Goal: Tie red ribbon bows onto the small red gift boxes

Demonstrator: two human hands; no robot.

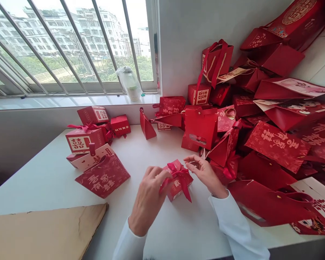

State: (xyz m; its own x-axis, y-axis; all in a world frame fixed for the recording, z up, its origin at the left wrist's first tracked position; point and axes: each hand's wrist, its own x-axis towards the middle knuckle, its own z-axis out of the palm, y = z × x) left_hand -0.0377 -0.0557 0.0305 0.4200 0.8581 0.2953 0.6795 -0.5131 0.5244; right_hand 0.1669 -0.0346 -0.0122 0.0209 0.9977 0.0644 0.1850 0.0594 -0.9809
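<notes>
A small red gift box (176, 189) with pale characters stands on the white table, a red ribbon bow (178, 171) tied on its top. My left hand (151, 193) is at the box's left side, its fingers pinched on the left part of the ribbon. On the right, my right hand (204, 173) is held close to the bow with thumb and fingers apart and nothing between them. The fingertips of my left hand are partly hidden behind the hand itself.
A large heap of red gift bags (278, 144) covers the right side. Several red boxes (83, 139) and a tilted bag (104, 177) stand at the left. Cardboard (46, 231) lies at the front left. A wrapped cup (131, 85) is on the windowsill (97, 101).
</notes>
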